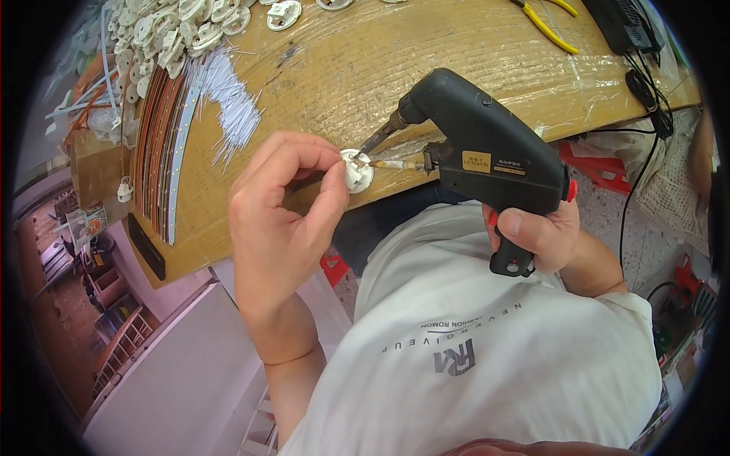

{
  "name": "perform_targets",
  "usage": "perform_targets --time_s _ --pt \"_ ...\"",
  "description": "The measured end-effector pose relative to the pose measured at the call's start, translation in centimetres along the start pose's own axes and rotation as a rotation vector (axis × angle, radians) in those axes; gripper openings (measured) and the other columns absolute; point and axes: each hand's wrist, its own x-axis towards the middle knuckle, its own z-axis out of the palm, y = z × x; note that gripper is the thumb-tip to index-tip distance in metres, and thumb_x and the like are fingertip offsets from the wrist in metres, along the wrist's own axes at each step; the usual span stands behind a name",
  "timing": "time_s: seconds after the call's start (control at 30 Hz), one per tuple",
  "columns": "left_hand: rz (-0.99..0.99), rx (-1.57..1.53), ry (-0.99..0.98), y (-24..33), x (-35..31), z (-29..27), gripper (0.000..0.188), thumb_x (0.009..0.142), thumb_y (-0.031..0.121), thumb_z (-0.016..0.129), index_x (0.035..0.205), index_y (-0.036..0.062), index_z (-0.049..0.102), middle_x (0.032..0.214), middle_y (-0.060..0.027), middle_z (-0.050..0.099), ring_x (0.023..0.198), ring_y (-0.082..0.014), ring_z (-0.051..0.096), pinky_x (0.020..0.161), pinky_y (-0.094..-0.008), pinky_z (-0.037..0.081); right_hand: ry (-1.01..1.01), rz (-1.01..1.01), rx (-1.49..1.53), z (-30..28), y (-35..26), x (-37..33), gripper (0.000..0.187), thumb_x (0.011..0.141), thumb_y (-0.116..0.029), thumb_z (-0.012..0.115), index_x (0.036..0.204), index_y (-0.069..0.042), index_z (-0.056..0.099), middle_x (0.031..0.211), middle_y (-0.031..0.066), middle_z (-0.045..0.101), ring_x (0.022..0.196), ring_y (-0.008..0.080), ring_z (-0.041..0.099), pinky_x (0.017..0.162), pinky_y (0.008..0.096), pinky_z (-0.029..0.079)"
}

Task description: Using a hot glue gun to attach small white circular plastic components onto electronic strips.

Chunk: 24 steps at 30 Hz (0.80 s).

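Note:
My left hand (285, 209) pinches a small round white plastic base (359, 173) by its left edge, at the front edge of the table. In my right hand (544, 232) is a black pistol-shaped soldering gun (487, 144), gripped by its handle with the thumb near a red button. The gun points left. Its dark metal tip (372, 143) comes down to the top of the base, and a thin feed tube (399, 164) below it ends close to the same spot. Whether the tip touches the base I cannot tell.
A heap of similar white bases (171, 34) covers the back left of the wooden table (319, 83). Beside it lie thin white wires (236, 114) and long LED strips (156, 152). Yellow-handled pliers (549, 26) and a black power adapter (620, 26) with cables sit back right.

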Motion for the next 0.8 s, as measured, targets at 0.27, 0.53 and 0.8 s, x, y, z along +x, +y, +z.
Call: perform_targets --time_s 0.27,0.53,0.8 --pt "0.010 -0.001 0.005 -0.05 -0.01 0.09 0.006 0.083 -0.006 0.069 0.084 -0.0047 0.063 0.087 -0.0089 0.065 0.076 -0.0145 0.063 0.072 -0.0255 0.053 -0.008 0.033 0.005 -0.15 -0.13 -0.08 0.019 0.084 -0.001 0.059 0.103 0.002 0.061 0.069 -0.0019 0.058 0.056 0.0038 0.047 0.051 0.0223 0.038" --pt "0.007 0.004 0.014 0.10 -0.13 0.09 0.006 0.083 -0.006 0.069 0.085 -0.0046 0.064 0.088 -0.0088 0.065 0.077 -0.0144 0.064 0.072 -0.0256 0.053 -0.015 0.065 -0.005 -0.15 -0.43 -0.18 0.024 0.084 -0.001 0.059 0.108 0.003 0.062 0.072 -0.0019 0.058 0.059 0.0040 0.047 0.053 0.0226 0.038" --pt "0.001 -0.004 0.026 -0.24 -0.38 0.21 0.006 0.084 -0.005 0.070 0.087 -0.0042 0.065 0.090 -0.0089 0.066 0.079 -0.0139 0.064 0.073 -0.0256 0.053 0.008 0.028 0.000 -0.08 -0.11 -0.17 0.028 0.085 -0.002 0.060 0.112 0.002 0.060 0.072 0.0004 0.060 0.059 0.0056 0.050 0.053 0.0238 0.041"
